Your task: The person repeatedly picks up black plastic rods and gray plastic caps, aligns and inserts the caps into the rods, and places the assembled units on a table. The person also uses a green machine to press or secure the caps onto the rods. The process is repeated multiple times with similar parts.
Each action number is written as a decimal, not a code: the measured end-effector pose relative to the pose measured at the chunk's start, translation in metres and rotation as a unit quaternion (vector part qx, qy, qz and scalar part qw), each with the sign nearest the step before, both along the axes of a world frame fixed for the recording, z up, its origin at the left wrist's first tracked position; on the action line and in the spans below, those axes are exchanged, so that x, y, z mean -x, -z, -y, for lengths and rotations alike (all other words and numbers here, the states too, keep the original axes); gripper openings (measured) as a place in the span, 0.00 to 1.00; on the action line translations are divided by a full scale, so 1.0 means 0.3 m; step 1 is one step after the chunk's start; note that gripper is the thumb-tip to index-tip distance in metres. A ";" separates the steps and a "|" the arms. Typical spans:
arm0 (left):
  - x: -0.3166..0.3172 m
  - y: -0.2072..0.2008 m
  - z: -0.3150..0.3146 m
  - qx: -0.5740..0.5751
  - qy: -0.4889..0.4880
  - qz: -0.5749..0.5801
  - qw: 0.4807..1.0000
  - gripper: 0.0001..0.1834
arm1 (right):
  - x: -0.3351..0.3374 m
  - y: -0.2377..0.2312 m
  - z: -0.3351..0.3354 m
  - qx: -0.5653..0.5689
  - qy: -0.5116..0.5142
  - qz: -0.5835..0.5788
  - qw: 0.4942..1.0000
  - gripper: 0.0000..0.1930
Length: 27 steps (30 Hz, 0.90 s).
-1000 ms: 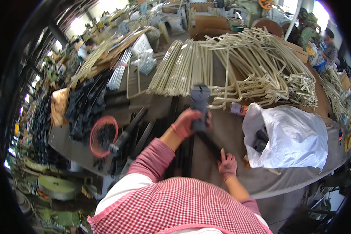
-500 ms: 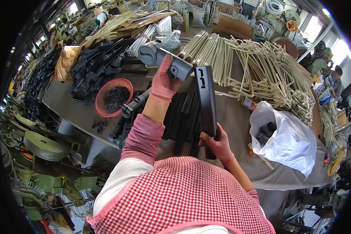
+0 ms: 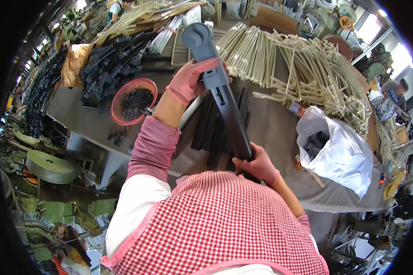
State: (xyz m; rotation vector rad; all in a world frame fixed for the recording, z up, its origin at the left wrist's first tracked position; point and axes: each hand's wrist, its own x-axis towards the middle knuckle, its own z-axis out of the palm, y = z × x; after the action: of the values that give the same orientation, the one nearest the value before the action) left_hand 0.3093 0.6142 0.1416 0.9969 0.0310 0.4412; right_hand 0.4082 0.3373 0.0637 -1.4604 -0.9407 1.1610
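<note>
The pink-gloved left hand (image 3: 190,81), forearm stretched forward, curls its fingers round a grey plastic fitting with a round socket at its far end (image 3: 206,49). The fitting meets the upper end of a long black rectangular bar (image 3: 234,121), which slants back toward the red-and-white checked apron (image 3: 220,220). Nearer the body, the pink-gloved right hand (image 3: 259,166), forearm angled inward, wraps thumb and fingers about the bar's lower end
</note>
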 end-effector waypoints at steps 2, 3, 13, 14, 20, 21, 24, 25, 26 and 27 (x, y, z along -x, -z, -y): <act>0.026 0.101 0.069 -0.010 0.036 -0.030 0.999 0.17 | 0.000 0.009 -0.022 -0.019 -0.020 -0.055 0.998 0.15; 0.044 0.165 0.110 0.101 0.053 -0.027 0.993 0.18 | -0.003 0.019 -0.034 0.020 -0.025 -0.058 0.998 0.16; 0.537 0.655 0.237 0.464 -0.398 -0.053 0.790 0.22 | -0.294 0.327 -0.045 -0.045 0.331 0.215 0.918 0.10; 0.540 0.668 0.230 0.464 -0.435 -0.048 0.770 0.22 | -0.299 0.374 -0.037 -0.002 0.330 0.199 0.923 0.11; 0.440 0.728 0.166 0.480 -0.556 -0.041 0.677 0.22 | -0.190 0.560 -0.019 0.087 0.162 0.182 0.966 0.14; 0.433 0.737 0.160 0.478 -0.549 -0.022 0.685 0.22 | -0.174 0.570 -0.014 0.087 0.139 0.175 0.971 0.15; 0.421 0.769 0.165 0.474 -0.527 -0.028 0.705 0.22 | -0.155 0.581 0.008 0.133 0.077 0.175 0.972 0.16; 0.414 0.785 0.176 0.466 -0.489 -0.045 0.736 0.21 | -0.154 0.584 0.017 0.149 0.075 0.187 0.968 0.16; 0.403 0.804 0.189 0.456 -0.453 -0.062 0.764 0.20 | -0.155 0.587 0.025 0.163 0.069 0.192 0.965 0.17; 0.395 0.822 0.193 0.433 -0.449 -0.092 0.776 0.20 | -0.155 0.592 0.030 0.167 0.065 0.193 0.965 0.17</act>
State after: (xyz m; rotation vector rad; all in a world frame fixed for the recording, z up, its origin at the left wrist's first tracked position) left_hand 0.1909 0.5562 -0.1051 0.0223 0.8533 1.0757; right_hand 0.4548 0.3282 -0.1139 -2.0432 -0.9189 0.9892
